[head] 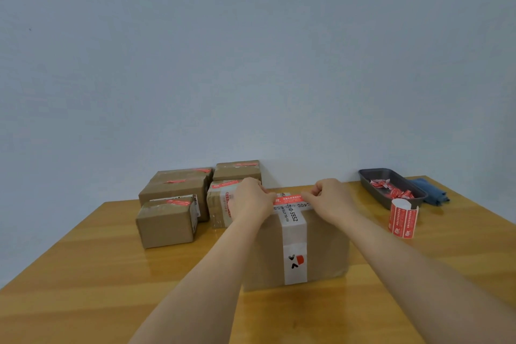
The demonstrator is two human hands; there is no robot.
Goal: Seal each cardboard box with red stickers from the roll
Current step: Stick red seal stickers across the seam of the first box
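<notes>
A large cardboard box (326,248) with a white tape band stands in front of me on the wooden table (83,274). A red sticker (289,199) stretches across its top, over the tape. My left hand (250,198) pinches the sticker's left end and my right hand (331,197) pinches its right end. The roll of red stickers (402,218) stands upright on the table to the right of the box, apart from both hands.
Several smaller cardboard boxes (167,220) bearing red stickers are stacked at the back left. A dark tray (371,180) with crumpled red scraps sits at the back right, with a blue cloth (431,190) beside it. A plain wall rises behind the table.
</notes>
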